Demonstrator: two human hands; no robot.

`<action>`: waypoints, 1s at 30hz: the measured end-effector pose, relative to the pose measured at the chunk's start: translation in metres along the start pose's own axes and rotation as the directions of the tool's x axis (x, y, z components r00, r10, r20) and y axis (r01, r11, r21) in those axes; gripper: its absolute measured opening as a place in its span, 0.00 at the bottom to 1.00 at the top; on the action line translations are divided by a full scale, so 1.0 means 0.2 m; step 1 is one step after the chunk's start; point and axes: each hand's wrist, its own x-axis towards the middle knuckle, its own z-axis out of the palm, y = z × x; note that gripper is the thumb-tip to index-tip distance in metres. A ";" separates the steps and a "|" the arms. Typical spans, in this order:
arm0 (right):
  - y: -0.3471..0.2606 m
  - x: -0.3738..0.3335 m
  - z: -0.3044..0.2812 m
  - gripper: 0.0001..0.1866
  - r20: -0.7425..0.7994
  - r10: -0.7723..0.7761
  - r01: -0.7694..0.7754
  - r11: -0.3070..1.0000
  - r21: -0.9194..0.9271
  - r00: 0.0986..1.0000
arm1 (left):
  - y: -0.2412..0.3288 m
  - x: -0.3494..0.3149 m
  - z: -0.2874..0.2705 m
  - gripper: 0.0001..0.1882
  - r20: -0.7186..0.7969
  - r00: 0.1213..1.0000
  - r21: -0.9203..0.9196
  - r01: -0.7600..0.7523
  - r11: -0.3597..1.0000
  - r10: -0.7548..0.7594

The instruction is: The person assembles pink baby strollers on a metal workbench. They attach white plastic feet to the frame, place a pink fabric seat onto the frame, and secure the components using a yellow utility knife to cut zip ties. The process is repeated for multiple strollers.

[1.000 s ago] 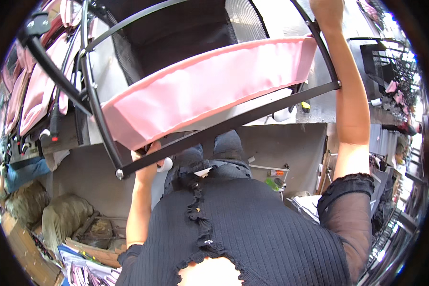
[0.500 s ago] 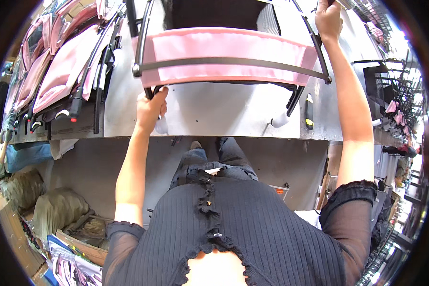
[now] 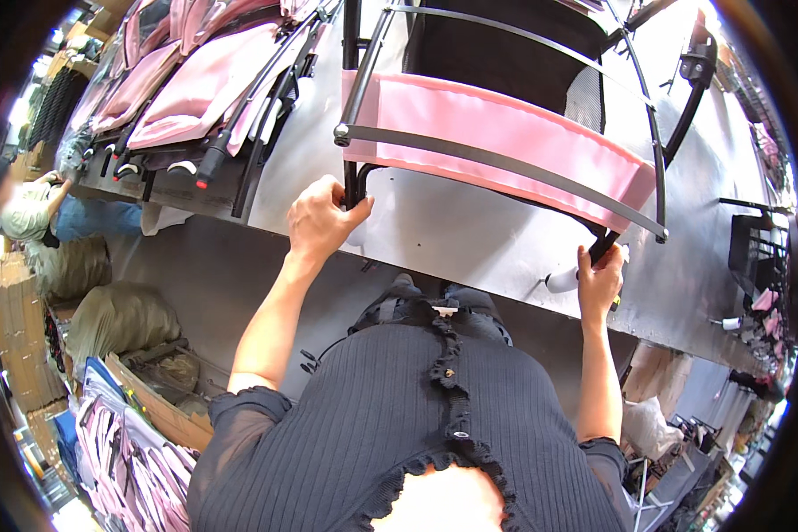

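In front of me on the grey worktable [image 3: 470,257] stands a black tubular frame [image 3: 363,89] with a pink fabric band [image 3: 496,133] across its near end. Behind the band is a black mesh panel [image 3: 505,71]. A flat dark bar [image 3: 496,164] crosses in front of the pink cloth. My left hand [image 3: 319,222] is closed around the frame's near left tube, thumb against it. At the near right tube, my right hand [image 3: 599,279] grips low, close to a white rounded end piece [image 3: 561,282].
Pink and black folded frames [image 3: 204,89] are stacked on the table's left. Another black frame [image 3: 754,248] lies at the right. A person in a light top [image 3: 28,213] is at the far left. Below are covered bundles [image 3: 120,324], a cardboard box [image 3: 168,408] and pink-and-white material [image 3: 129,461].
My right hand has come down from the frame's upper right side to its near right tube. The view has turned, so the frame now appears tilted and farther right.
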 end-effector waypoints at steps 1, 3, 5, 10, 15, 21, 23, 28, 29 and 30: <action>0.00 0.03 0.00 0.19 0.032 0.034 -0.035 0.999 0.037 0.999 | 0.01 0.02 -0.02 0.22 0.036 0.999 0.013 0.027 1.000 -0.027; -0.05 0.13 -0.07 0.16 0.177 0.152 -0.160 0.987 0.032 0.972 | 0.03 0.05 -0.08 0.21 0.097 0.989 -0.125 0.120 0.985 -0.108; -0.14 0.19 -0.13 0.14 0.140 0.169 -0.194 0.962 0.190 0.976 | 0.07 0.07 -0.16 0.22 0.031 0.999 -0.423 0.051 0.905 -0.042; -0.37 0.33 -0.30 0.16 0.065 0.149 -0.140 0.574 0.807 0.987 | 0.19 0.07 -0.34 0.24 0.201 0.980 -0.909 0.187 0.372 0.000; -0.50 0.39 -0.42 0.14 0.143 0.225 -0.259 0.669 0.697 0.964 | 0.28 0.10 -0.46 0.11 0.257 0.966 -0.872 0.225 0.435 0.014; -0.56 0.68 -0.37 0.16 -0.068 0.148 -0.102 0.886 0.453 0.987 | 0.38 0.42 -0.44 0.09 -0.123 0.992 -0.769 -0.084 0.634 -0.017; -0.52 0.78 -0.28 0.25 0.025 0.040 -0.047 0.877 0.478 0.999 | 0.43 0.58 -0.37 0.17 -0.106 0.994 -0.760 -0.099 0.642 0.027; -0.33 0.97 -0.18 0.20 0.308 -0.011 -0.245 0.581 0.776 0.951 | 0.55 0.62 -0.41 0.29 -0.381 0.874 -0.134 -0.374 0.918 0.301; -0.32 1.05 -0.16 0.19 0.181 0.059 -0.186 0.499 0.846 0.982 | 0.58 0.55 -0.46 0.31 -0.376 0.844 -0.008 -0.415 0.910 0.382; -0.31 1.15 -0.15 0.20 0.099 0.052 -0.112 0.446 0.888 0.994 | 0.63 0.48 -0.48 0.30 -0.391 0.784 0.089 -0.490 0.867 0.482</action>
